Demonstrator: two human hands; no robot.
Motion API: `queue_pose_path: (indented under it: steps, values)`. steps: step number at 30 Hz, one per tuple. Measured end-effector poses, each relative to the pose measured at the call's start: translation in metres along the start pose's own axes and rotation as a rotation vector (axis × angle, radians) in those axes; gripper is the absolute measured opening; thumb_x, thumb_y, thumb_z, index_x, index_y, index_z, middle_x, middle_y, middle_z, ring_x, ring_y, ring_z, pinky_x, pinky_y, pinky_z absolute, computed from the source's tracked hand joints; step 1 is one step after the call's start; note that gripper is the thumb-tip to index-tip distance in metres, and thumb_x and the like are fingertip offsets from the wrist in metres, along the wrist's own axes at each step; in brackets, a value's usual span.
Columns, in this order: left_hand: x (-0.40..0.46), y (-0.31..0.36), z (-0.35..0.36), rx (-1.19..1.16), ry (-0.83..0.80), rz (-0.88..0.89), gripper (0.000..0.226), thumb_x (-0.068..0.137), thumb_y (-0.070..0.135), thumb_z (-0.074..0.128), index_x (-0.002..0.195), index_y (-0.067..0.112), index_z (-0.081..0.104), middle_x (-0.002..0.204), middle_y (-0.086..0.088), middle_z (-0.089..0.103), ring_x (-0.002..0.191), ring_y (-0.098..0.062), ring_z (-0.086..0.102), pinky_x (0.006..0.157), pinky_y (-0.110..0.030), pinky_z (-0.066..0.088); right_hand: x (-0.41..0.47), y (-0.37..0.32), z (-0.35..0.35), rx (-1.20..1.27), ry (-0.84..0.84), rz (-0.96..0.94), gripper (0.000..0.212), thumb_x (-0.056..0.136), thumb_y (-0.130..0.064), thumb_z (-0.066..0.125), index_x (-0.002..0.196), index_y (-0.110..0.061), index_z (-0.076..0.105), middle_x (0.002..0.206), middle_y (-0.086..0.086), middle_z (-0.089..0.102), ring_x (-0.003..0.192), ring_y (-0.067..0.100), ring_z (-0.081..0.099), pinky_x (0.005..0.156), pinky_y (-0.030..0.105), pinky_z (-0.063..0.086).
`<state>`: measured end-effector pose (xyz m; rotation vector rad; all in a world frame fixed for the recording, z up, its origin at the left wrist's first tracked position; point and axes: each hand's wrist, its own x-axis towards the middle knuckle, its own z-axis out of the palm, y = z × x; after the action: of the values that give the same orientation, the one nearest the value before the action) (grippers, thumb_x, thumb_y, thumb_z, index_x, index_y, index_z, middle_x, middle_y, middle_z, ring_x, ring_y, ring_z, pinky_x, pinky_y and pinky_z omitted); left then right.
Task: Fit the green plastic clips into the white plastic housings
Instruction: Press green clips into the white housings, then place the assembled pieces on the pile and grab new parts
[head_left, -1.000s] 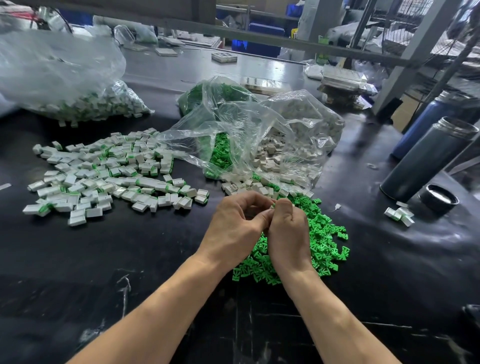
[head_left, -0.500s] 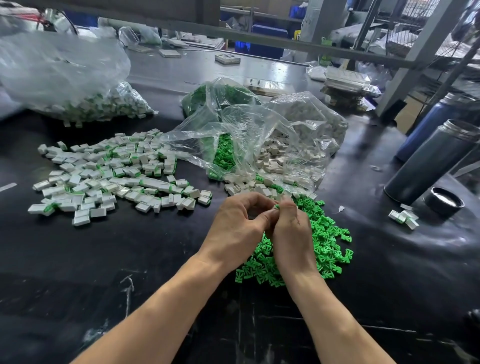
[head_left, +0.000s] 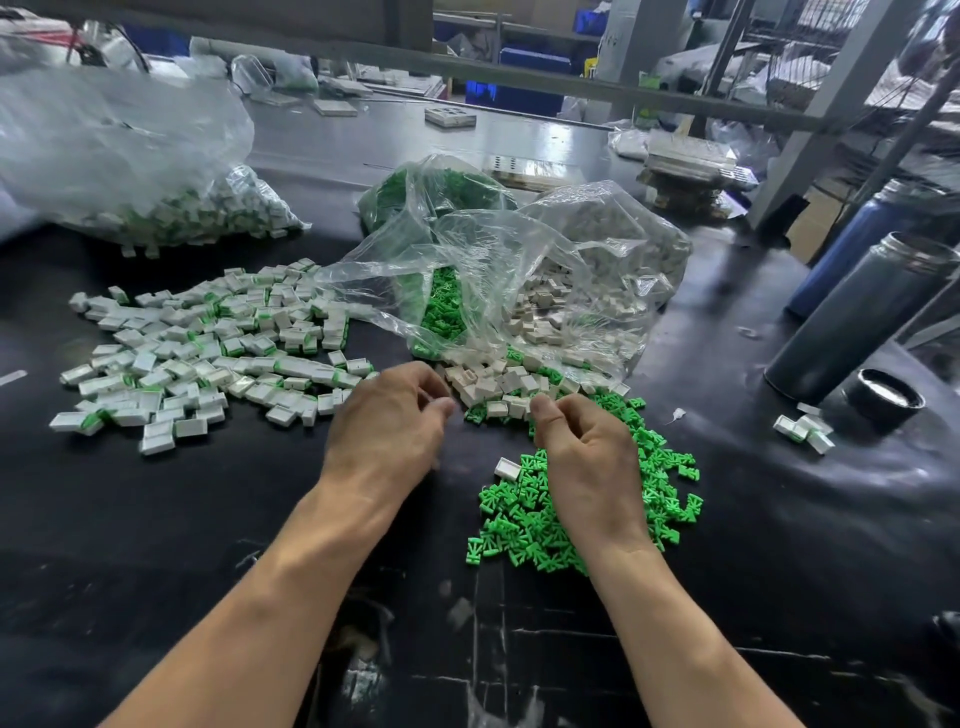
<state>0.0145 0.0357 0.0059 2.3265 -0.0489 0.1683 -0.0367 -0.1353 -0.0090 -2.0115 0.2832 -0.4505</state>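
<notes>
Head view, hands apart. Half a second ago we had both hands pressed together over the green clips (head_left: 587, 514), fingertips meeting as if seating a part. Now the left hand (head_left: 387, 423) has swung left toward the spread of finished pieces (head_left: 208, 358), and the right hand (head_left: 584, 457) sits over the clip pile, at the near edge of the loose white housings (head_left: 498, 384).

Left hand: fingers curled, motion-blurred. We cannot tell whether it carries an assembled piece or nothing. Right hand: fingers curled with thumb toward forefinger; anything pinched is hidden, so we cannot tell.

Our reading: one clip-and-housing pair was just closed and the cycle is turning over, left hand to drop off, right hand to fetch the next part. Judgement only; the joined piece itself is not visible.

Stock on the black desk (head_left: 779, 545): the clips lie heaped under and beside the right wrist, one stray housing (head_left: 507, 466) touching their left edge. More housings and clips spill from the open clear bag (head_left: 519, 270) behind. A second bag (head_left: 130, 171) far left holds finished pieces. Plenty of both parts remains, so the task is far from done. A grey flask (head_left: 857, 317) and its cap (head_left: 885, 397) stand well apart, right.
</notes>
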Motion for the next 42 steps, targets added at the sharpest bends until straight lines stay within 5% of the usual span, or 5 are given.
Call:
queue_pose_path:
  steps: [5, 11, 19, 28, 42]
  values:
    - [0.013, -0.009, -0.014, 0.271, 0.132, -0.026, 0.004, 0.088, 0.037, 0.076, 0.088, 0.033, 0.076, 0.095, 0.004, 0.072, 0.099, -0.023, 0.066, 0.093, -0.039, 0.05, 0.0, -0.002, -0.003, -0.058, -0.042, 0.008, 0.065, 0.101, -0.056, 0.057, 0.062, -0.004, 0.053, 0.047, -0.008, 0.041, 0.051, 0.019, 0.039, 0.054, 0.04, 0.036]
    - [0.017, -0.016, -0.015, 0.393, 0.159, -0.069, 0.005, 0.091, 0.037, 0.073, 0.094, 0.036, 0.077, 0.108, 0.0, 0.069, 0.112, -0.028, 0.057, 0.096, -0.042, 0.037, 0.005, 0.002, -0.01, -0.331, -0.121, 0.025, 0.028, 0.099, -0.047, 0.063, 0.083, -0.024, 0.068, 0.081, -0.011, 0.065, 0.076, 0.011, 0.06, 0.067, 0.031, 0.044]
    - [0.008, -0.008, -0.004, 0.122, 0.081, 0.149, 0.009, 0.089, 0.025, 0.078, 0.09, 0.033, 0.078, 0.089, 0.015, 0.067, 0.087, -0.008, 0.063, 0.082, -0.027, 0.051, 0.011, 0.005, -0.024, -0.383, -0.244, 0.047, 0.006, 0.096, -0.036, 0.072, 0.097, -0.033, 0.077, 0.105, -0.021, 0.065, 0.102, 0.006, 0.062, 0.097, 0.033, 0.05]
    - [-0.008, 0.006, 0.018, 0.085, -0.402, 0.248, 0.012, 0.086, 0.045, 0.078, 0.097, 0.048, 0.074, 0.095, 0.021, 0.058, 0.096, 0.002, 0.056, 0.09, -0.026, 0.047, 0.008, -0.001, -0.021, -0.55, -0.282, 0.001, 0.013, 0.094, -0.045, 0.072, 0.105, -0.041, 0.077, 0.104, -0.016, 0.059, 0.102, 0.012, 0.059, 0.095, 0.037, 0.051]
    - [-0.006, 0.007, 0.017, -0.269, -0.398, 0.107, 0.01, 0.085, 0.023, 0.082, 0.084, 0.027, 0.073, 0.079, 0.013, 0.073, 0.075, -0.002, 0.069, 0.068, -0.021, 0.054, 0.007, 0.0, -0.02, -0.311, -0.2, 0.014, 0.011, 0.092, -0.035, 0.076, 0.084, -0.032, 0.07, 0.085, -0.014, 0.068, 0.08, 0.001, 0.061, 0.074, 0.028, 0.05]
